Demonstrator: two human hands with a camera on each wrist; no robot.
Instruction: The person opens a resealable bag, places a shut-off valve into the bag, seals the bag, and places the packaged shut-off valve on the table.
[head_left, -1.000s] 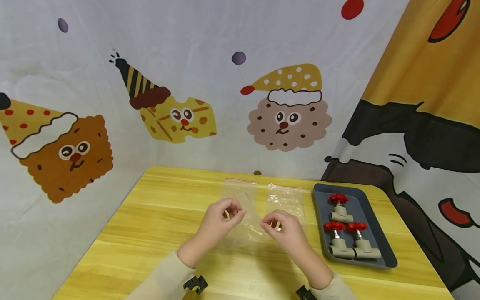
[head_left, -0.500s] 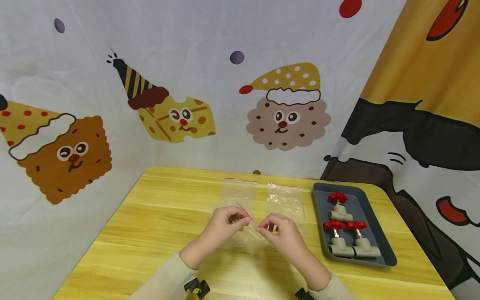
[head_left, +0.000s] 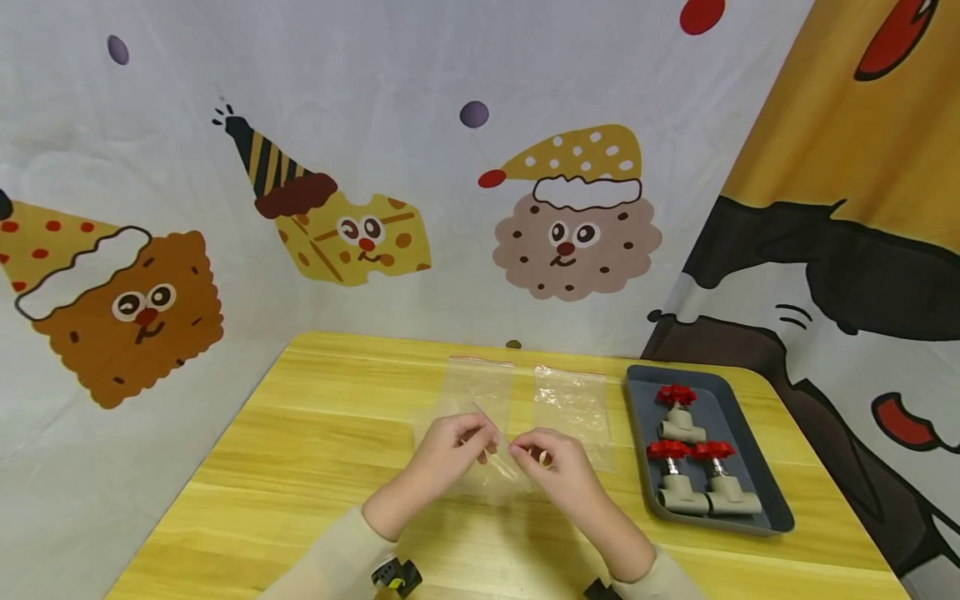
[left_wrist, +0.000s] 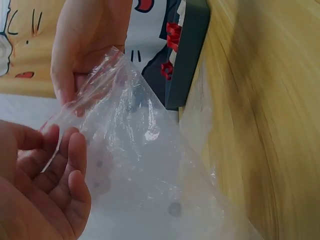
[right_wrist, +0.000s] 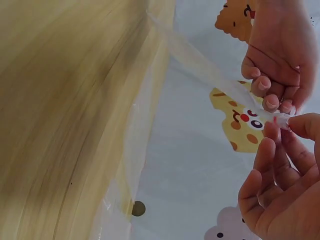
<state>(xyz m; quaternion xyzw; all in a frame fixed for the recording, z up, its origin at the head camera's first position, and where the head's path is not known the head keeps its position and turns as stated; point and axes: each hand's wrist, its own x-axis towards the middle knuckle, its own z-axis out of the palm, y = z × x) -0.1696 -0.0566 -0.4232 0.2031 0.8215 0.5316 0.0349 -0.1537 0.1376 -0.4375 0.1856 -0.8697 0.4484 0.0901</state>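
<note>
A clear plastic zip bag (left_wrist: 145, 150) hangs between my hands above the table, its red-lined top edge seen in the left wrist view. My left hand (head_left: 447, 446) pinches that edge between thumb and forefinger, the other fingers curled loosely. Close by, my right hand (head_left: 558, 462) pinches the bag's top corner with thumb and fingertip; in the right wrist view the bag (right_wrist: 200, 62) appears nearly edge-on. Whether its mouth is parted cannot be told. Behind the hands, two more clear zip bags lie flat, a left one (head_left: 477, 383) and a right one (head_left: 573, 408).
At the right of the wooden table (head_left: 300, 417) stands a grey tray (head_left: 723, 404). Inside are a back valve (head_left: 681, 427), a front left valve (head_left: 678, 493) and a front right valve (head_left: 731, 496), all beige with red handwheels. A printed cloth (head_left: 420, 67) hangs behind.
Over the last second my hands have come closer together along the bag's top edge. The held bag has turned and now shows more edge-on. The tray and valves stay put.
</note>
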